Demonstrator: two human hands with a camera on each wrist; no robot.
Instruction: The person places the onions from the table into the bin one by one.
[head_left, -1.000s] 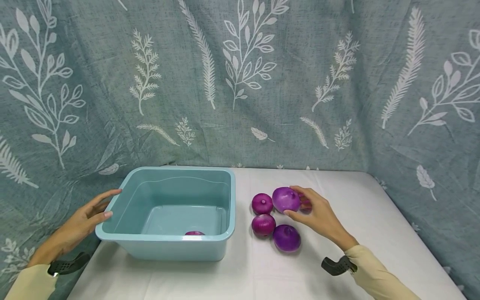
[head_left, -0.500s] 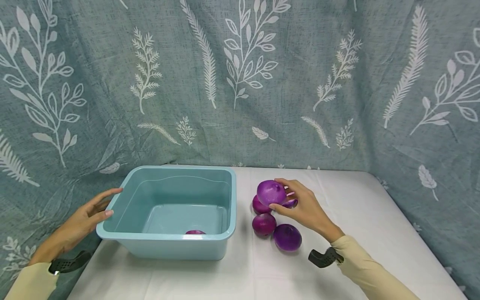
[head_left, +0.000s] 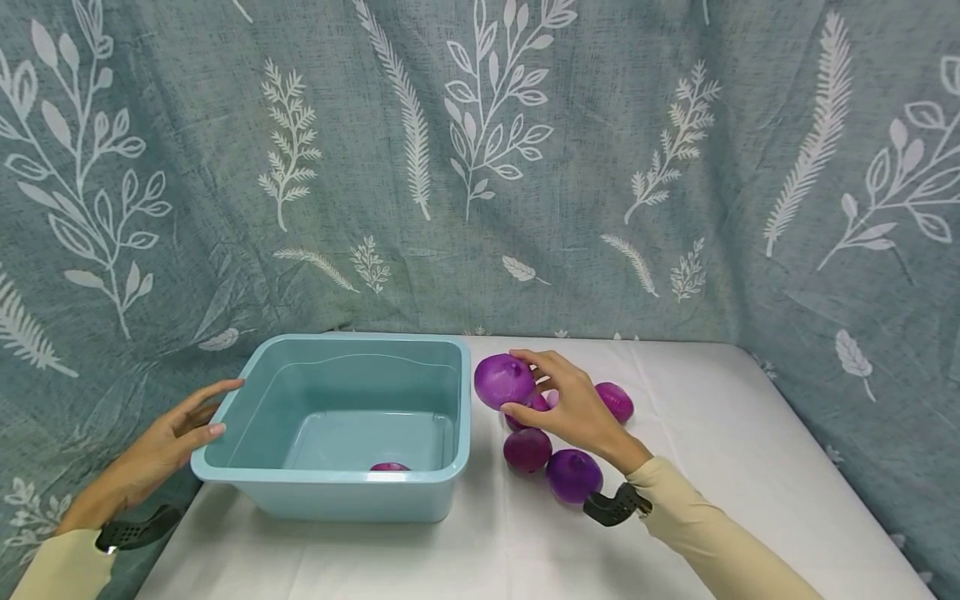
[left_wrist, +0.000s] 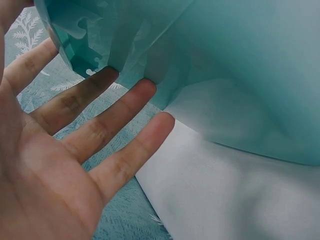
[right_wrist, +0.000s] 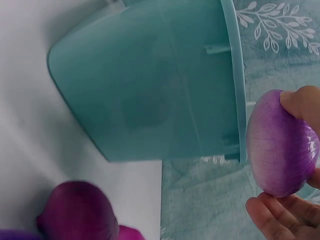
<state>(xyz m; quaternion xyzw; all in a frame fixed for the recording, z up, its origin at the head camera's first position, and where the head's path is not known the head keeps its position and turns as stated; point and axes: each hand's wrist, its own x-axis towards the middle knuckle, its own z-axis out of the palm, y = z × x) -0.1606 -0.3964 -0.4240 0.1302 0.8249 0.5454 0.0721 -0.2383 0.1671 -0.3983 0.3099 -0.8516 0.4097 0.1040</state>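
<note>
My right hand [head_left: 566, 400] grips a light purple onion [head_left: 504, 381] between thumb and fingers, raised beside the tub's right rim. In the right wrist view that onion [right_wrist: 282, 145] is level with the rim. The pale teal plastic tub [head_left: 341, 497] stands on the left of the table. At its left end, my left hand [head_left: 168, 433] touches the rim with spread, nearly straight fingers; the left wrist view has the fingertips against the outer wall. Inside the tub, the top of one purple onion [head_left: 389, 467] shows over the near rim.
Several more purple onions lie right of the tub: a dark one [head_left: 527, 450], a deeper purple one [head_left: 575, 475], a pinkish one [head_left: 615, 402] behind the right wrist, and another partly hidden by the hand. Leaf-patterned cloth [head_left: 480, 275] hangs behind the white-covered table [head_left: 712, 442].
My right hand has carried the light purple onion leftwards and up from the other onions to the tub's right rim. The pinkish onion behind has come into view. The left hand stays put.
</note>
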